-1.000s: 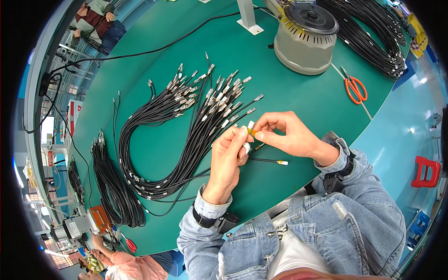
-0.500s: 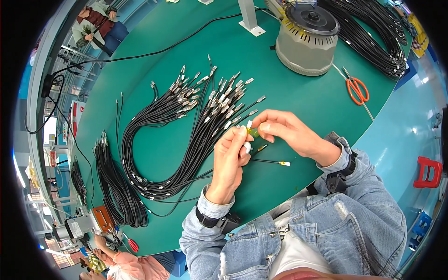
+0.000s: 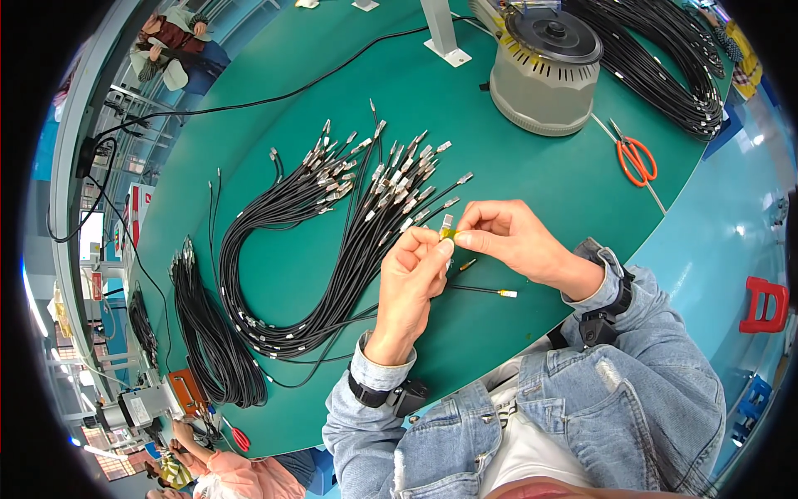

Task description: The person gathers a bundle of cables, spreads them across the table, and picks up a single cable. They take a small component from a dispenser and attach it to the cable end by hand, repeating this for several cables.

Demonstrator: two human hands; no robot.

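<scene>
In front of my chest, my left hand [image 3: 409, 274] pinches a cable end with a flat metal connector [image 3: 448, 221] pointing up and away. Yellow tape [image 3: 448, 234] goes around the connector's base. My right hand [image 3: 519, 245] meets it from the right, thumb and forefinger closed on the tape. Beside my hands, another black cable's end [image 3: 508, 293], with yellow tape and a pale tip, lies on the green table [image 3: 499, 333]. Left of my hands spreads a large curved bundle of black cables [image 3: 274, 328], its many metal connectors fanned out at the far end.
A grey round tape dispenser [image 3: 544, 96] with a black top stands at the far right, near orange-handled scissors [image 3: 638, 162] and a coil of black cables [image 3: 657, 75]. Another cable bundle [image 3: 212, 341] lies left. A co-worker in pink [image 3: 253, 476] sits lower left. On the floor is a red stool [image 3: 763, 305].
My right fingers have come in closer and now press at the connector's base. The tape, loose and sticking out before, sits close around it. The connector shows more upright.
</scene>
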